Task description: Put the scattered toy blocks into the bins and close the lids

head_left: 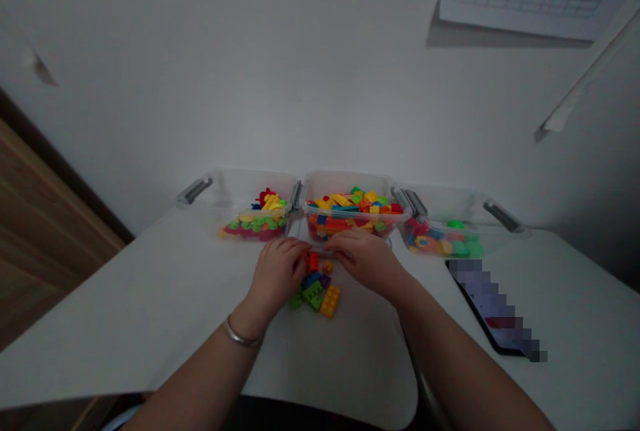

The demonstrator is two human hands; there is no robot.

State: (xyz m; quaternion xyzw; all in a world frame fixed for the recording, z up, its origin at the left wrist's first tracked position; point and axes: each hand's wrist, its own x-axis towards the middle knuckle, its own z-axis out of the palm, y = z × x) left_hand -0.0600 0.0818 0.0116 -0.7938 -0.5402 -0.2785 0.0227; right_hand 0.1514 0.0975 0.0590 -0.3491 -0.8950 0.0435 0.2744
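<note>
Three clear plastic bins [353, 207] with grey latches stand in a row against the wall; the left one [260, 187] holds red, yellow, blue and green toy pieces, some with ridged round shapes; the middle one [320, 187] is heaped with glossy rectangular bricks in yellow, orange, red, green and blue; the right one [440, 204] holds rounder pieces in green, red and blue. A small pile of bricks [315, 291] lies on the white table [150, 297] in front of the middle bin, with a red brick [313, 262] standing up at its far end, between the hands. The left hand [277, 274], a metal bangle [241, 331] on its wrist, and the right hand [367, 261] curl inward, fingers nearly meeting just before the middle bin; whether they clamp anything, I cannot tell. A tablet [493, 307] with a blurred screen lies to the right.
</note>
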